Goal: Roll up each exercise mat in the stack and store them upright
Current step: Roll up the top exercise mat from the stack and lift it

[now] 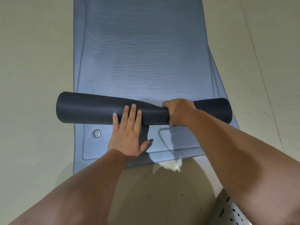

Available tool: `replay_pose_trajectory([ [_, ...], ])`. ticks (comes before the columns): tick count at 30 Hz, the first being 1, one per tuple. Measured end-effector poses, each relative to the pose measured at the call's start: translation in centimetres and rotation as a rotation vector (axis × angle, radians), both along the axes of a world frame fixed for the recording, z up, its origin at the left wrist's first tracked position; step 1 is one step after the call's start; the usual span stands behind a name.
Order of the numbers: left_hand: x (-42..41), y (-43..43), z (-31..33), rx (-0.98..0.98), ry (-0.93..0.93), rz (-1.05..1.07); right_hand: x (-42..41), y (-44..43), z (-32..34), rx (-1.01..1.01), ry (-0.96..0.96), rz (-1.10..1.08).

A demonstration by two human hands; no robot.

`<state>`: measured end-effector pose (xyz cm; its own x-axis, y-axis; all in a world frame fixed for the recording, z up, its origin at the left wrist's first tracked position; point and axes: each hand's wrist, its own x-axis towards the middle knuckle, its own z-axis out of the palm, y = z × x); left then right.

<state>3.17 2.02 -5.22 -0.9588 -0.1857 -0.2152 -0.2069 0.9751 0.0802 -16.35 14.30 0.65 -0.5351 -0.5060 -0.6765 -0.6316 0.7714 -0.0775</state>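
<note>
Head view: two bare hands on a rolled mat atop a stack of flat ones.

The dark rolled mat (87,109) lies crosswise over the near end of the blue-grey mat stack (146,54), which is spread on the pale floor (32,62). The left hand (128,135) lies flat, fingers straight and slightly spread, fingertips on the roll's near side and palm on the top flat mat. The right hand (178,111) curls round the roll right of its middle, squeezing it narrower there. A metal eyelet (96,133) sits in the top flat mat's near-left corner, just beside the left hand. A crumpled white scrap (170,165) lies at the stack's near edge. A pale perforated object (232,211) shows at the lower right.
</note>
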Motion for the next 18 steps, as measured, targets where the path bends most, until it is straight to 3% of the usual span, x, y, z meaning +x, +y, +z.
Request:
replay_pose_trajectory([
  [5,-1.2,0.0,-0.2,0.031,-0.043,0.036,-0.7,0.0,0.1,0.044,-0.078,-0.03],
  [13,-7.0,-1.8,-0.2,0.038,-0.123,0.132,5.5,3.9,-2.3,-0.252,0.419,-0.033],
  [18,-10.1,-3.3,0.4,0.048,-0.192,0.148,6.2,4.0,-5.4,-0.049,0.346,-0.017],
])
